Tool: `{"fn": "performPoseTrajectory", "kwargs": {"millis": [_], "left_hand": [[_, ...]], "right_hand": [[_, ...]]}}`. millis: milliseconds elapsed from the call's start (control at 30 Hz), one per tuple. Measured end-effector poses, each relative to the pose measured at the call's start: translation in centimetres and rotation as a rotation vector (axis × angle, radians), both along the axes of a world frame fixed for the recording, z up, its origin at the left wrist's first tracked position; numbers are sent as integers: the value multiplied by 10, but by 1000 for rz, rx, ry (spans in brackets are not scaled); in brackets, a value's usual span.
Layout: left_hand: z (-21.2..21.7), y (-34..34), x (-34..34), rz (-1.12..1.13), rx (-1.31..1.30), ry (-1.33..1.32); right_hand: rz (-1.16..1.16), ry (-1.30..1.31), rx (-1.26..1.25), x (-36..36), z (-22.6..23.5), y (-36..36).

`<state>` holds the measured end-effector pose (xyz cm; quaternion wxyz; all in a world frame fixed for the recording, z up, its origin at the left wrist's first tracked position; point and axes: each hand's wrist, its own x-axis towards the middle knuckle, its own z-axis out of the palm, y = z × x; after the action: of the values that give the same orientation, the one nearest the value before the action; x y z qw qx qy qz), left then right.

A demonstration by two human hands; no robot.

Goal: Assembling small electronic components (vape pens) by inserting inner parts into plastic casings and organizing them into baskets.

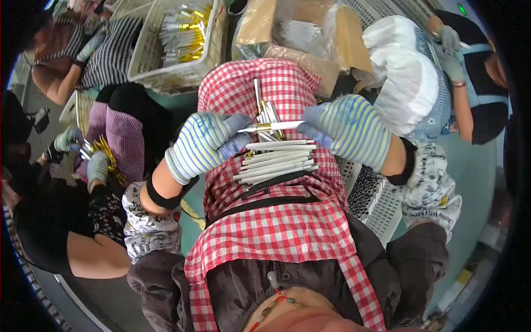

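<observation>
Pen-like tube has its ends pinched in closed left grip and right grip.

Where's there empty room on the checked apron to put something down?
Bare cloth shows on the checked apron, far left, between the basket and the silver tubes. Another bare patch lies right of those tubes, before the cardboard box. The middle is crowded: tubes, white sticks, left hand, right hand.
</observation>
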<state>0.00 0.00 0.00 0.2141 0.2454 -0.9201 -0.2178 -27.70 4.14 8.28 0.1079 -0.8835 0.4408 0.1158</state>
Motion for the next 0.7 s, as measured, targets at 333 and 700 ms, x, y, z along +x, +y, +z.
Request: {"fn": "performPoseTrajectory", "kwargs": {"millis": [333, 700], "left_hand": [[4, -5, 5, 10, -320, -274], [-22, -21, -20, -86, -301, -351]], "right_hand": [[-61, -496, 171, 1, -56, -15], [-887, -485, -181, -271, -159, 154]]}}
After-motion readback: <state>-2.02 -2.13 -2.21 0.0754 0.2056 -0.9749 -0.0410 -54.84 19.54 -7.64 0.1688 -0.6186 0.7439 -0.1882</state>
